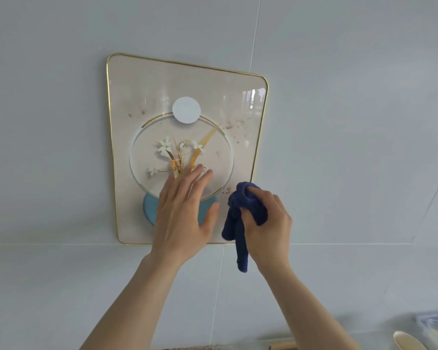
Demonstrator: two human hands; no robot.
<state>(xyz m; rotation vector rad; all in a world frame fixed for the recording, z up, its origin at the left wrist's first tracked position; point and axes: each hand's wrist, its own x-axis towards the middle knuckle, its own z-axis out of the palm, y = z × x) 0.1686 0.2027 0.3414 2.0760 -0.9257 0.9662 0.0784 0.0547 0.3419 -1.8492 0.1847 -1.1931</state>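
There is one gold-rimmed floral picture [187, 77] and one dark blue cloth [240, 233]. Two hands show: one left hand [185, 215] and one right hand [268, 228].

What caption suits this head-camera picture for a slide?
Left hand flat on a gold-framed floral picture; right hand grips a dark blue cloth at its lower right.

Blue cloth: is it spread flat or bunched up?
Bunched up: the right hand grips the blue cloth as a crumpled wad, and one end hangs loose below the hand.

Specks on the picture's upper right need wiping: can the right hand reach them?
Probably yes: the right hand grips the cloth below the specks, nothing between; the left hand rests aside.
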